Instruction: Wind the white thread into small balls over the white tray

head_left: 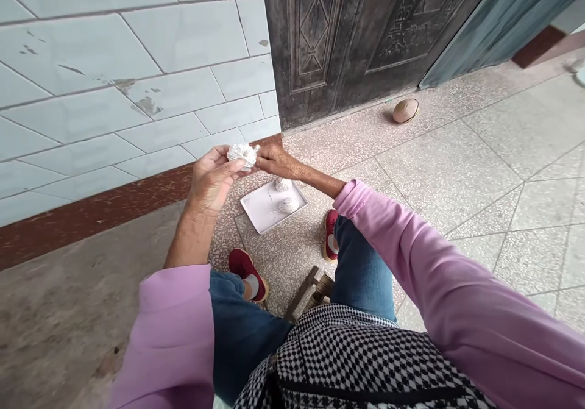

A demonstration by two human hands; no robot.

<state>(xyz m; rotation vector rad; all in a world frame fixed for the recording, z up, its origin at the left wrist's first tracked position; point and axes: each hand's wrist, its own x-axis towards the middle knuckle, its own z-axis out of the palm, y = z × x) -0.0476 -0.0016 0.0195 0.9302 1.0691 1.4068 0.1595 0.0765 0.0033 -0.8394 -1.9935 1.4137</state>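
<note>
Up in front of the tiled wall, my left hand (212,180) is closed round a white, ridged ball (242,155) that looks like wound yarn or string. My right hand (277,161) is closed at the ball's right side, fingers pinched by a small pale bit that may be a strand; what exactly it grips is hidden. Below both hands, a shallow white tray (260,208) lies on the floor. Two similar white balls sit in it, one ball (283,184) at the far edge, the other ball (288,205) nearer, with thin dark strands or marks beside them.
A low wooden stool (307,293) shows between my legs. Red shoes (247,272) stand either side of the tray. The tiled wall (137,92) rises at left, a dark carved door (347,37) ahead. A round brownish object (405,110) rests on the floor by the door, near a blue-grey curtain (498,31).
</note>
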